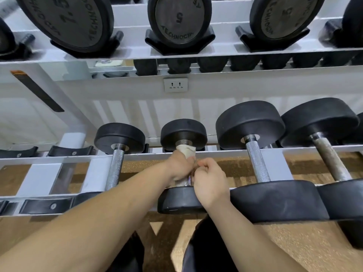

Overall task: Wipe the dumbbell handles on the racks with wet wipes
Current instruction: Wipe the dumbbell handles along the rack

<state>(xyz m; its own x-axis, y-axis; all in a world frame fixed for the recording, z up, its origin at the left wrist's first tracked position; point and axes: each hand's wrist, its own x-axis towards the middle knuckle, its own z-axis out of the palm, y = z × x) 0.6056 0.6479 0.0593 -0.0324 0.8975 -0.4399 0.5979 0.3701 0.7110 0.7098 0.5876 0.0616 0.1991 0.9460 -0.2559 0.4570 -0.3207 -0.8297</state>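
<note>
A small black dumbbell lies on the lower rack, second from the left in its row. A whitish wet wipe is wrapped round the far end of its metal handle. My left hand grips the handle with the wipe under its fingers. My right hand sits just right of it with its fingers curled against the handle near the front head; what it holds is hidden. Only a short shiny bit of handle shows between the hands.
Three more dumbbells lie on the white lower rack: one to the left, two larger to the right. Empty black cradles sit at far left. The upper shelf carries round-headed dumbbells. A wall socket is behind.
</note>
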